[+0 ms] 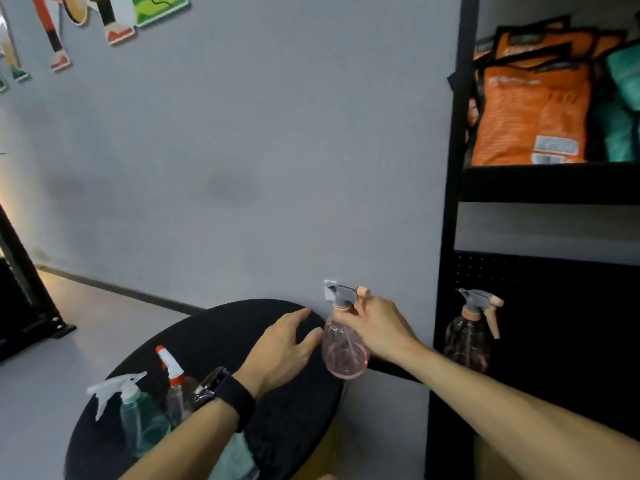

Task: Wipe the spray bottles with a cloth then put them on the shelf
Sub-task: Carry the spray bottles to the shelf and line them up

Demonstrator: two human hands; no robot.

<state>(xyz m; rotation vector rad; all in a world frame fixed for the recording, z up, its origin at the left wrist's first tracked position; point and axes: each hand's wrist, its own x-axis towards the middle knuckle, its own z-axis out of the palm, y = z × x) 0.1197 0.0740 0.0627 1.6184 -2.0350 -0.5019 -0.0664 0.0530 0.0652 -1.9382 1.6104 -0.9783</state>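
Pink-tinted clear plastic is gripped at the neck: the held spray bottle is clasped by the right hand just under its grey trigger head, hanging past the round black table edge. The left hand is relaxed, holding nothing. The bottle should be kept upright and set beside its twin on the black shelf.

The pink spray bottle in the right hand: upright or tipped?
Upright. The pink spray bottle hangs with its trigger head on top, gripped at the neck by the right hand.
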